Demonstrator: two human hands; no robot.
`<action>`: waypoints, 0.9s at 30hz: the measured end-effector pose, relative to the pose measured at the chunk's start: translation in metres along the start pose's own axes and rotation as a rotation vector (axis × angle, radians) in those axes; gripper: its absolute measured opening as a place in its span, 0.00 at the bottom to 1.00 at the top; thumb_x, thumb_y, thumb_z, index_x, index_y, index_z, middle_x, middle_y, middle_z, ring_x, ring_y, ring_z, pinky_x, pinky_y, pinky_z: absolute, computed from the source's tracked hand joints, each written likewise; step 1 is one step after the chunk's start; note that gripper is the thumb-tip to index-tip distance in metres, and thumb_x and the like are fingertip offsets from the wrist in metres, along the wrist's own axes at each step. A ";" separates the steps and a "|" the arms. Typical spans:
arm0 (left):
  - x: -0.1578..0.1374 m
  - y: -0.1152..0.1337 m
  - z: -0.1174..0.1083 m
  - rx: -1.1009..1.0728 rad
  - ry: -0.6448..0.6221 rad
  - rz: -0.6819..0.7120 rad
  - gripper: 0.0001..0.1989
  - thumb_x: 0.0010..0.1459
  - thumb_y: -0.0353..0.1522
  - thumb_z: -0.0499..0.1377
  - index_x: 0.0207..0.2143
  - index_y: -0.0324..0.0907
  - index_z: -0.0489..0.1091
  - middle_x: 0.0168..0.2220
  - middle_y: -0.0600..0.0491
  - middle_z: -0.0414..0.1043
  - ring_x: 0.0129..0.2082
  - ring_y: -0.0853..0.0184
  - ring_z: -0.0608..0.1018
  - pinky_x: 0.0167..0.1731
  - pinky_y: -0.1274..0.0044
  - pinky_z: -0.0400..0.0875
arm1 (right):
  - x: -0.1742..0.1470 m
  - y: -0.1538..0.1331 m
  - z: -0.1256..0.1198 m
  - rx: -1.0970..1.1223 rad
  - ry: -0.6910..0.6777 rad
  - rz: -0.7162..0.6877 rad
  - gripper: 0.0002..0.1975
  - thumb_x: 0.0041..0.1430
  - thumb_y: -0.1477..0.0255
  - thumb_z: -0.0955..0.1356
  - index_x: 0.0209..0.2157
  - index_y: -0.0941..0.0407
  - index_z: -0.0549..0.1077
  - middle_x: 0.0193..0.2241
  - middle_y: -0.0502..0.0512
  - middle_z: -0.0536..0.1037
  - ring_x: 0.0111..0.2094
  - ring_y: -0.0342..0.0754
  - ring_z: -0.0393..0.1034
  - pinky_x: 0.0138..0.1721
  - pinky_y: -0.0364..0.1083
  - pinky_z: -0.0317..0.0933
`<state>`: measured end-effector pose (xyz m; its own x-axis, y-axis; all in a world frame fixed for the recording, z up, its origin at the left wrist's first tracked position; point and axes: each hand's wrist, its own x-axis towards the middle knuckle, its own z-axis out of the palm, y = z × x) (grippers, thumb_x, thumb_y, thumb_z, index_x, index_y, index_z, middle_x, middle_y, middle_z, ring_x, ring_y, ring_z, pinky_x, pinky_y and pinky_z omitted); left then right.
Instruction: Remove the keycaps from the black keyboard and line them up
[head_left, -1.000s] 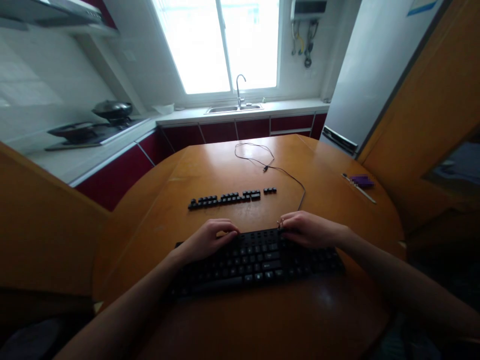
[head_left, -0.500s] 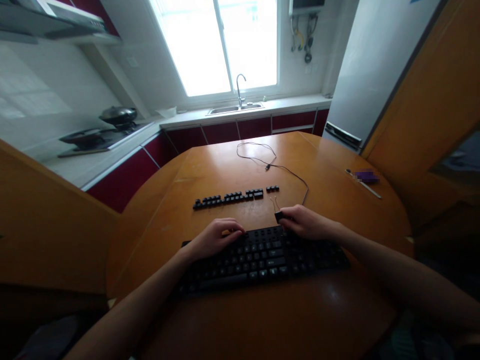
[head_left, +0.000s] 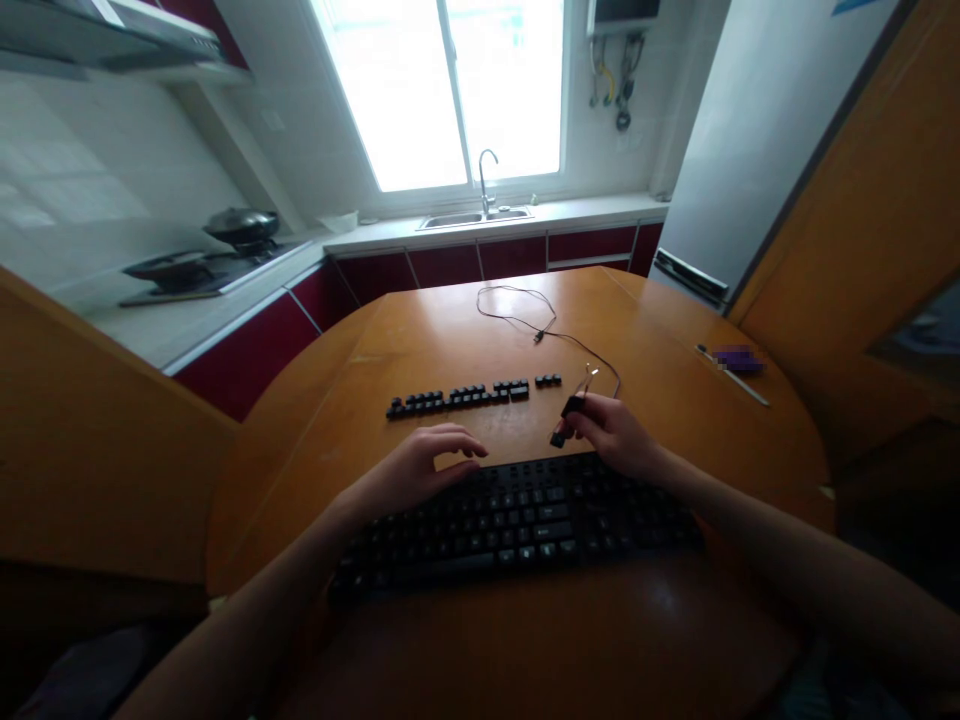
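Observation:
A black keyboard (head_left: 465, 540) lies across the near part of the table, with keys gone from its upper rows. Between the fingers of my right hand (head_left: 611, 435) is a keycap puller (head_left: 574, 404) with a black handle and thin wire loops pointing up and away. A small black keycap (head_left: 557, 439) shows at its lower end, just above the keyboard's back edge. My left hand (head_left: 427, 462) is over the keyboard's upper left, thumb and fingers apart, holding nothing. Beyond it, removed keycaps (head_left: 457, 398) stand in rows on the table.
A cable (head_left: 592, 352) loops over the wooden table (head_left: 315, 420) behind the keycaps. At the right lie a thin brush-like stick (head_left: 742, 382) and a purple item (head_left: 739, 359). A sink (head_left: 454, 219), stove and fridge (head_left: 720, 150) surround the table.
My right hand has lifted off the keyboard, bringing the puller up with a keycap at its end. My left hand's fingers have risen from the keyboard's back edge and spread.

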<state>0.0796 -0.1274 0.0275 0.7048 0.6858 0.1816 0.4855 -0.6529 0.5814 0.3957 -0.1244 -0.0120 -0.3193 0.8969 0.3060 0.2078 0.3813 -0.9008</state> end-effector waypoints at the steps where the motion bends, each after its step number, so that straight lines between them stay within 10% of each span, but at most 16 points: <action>1: 0.002 0.008 -0.004 0.021 0.015 0.017 0.10 0.66 0.36 0.59 0.46 0.43 0.77 0.43 0.49 0.78 0.43 0.65 0.78 0.46 0.71 0.74 | 0.000 0.000 0.001 0.002 0.012 0.006 0.10 0.66 0.67 0.65 0.34 0.57 0.73 0.31 0.58 0.81 0.34 0.48 0.75 0.36 0.47 0.65; 7: 0.039 0.049 0.011 0.181 0.076 0.230 0.12 0.65 0.37 0.61 0.49 0.45 0.75 0.46 0.48 0.76 0.46 0.62 0.76 0.48 0.67 0.73 | 0.000 -0.008 0.004 0.026 0.044 0.014 0.13 0.66 0.65 0.65 0.30 0.57 0.73 0.29 0.56 0.79 0.32 0.48 0.74 0.36 0.47 0.66; 15: 0.078 0.042 0.051 0.398 0.097 0.277 0.11 0.65 0.31 0.59 0.49 0.47 0.74 0.47 0.49 0.71 0.48 0.60 0.71 0.52 0.64 0.70 | 0.000 -0.006 0.010 0.224 0.086 0.136 0.15 0.60 0.59 0.69 0.31 0.57 0.73 0.27 0.53 0.76 0.27 0.46 0.72 0.31 0.46 0.68; 27: 0.097 0.016 0.047 -0.069 0.270 0.077 0.08 0.53 0.35 0.71 0.35 0.43 0.80 0.41 0.49 0.72 0.44 0.62 0.74 0.48 0.67 0.71 | 0.003 -0.007 -0.001 0.171 0.099 0.255 0.12 0.62 0.62 0.66 0.30 0.56 0.70 0.26 0.57 0.81 0.27 0.48 0.76 0.30 0.46 0.66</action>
<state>0.1802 -0.0866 0.0169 0.5707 0.7019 0.4262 0.3932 -0.6892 0.6086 0.3943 -0.1241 -0.0046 -0.1833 0.9794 0.0843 0.1087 0.1054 -0.9885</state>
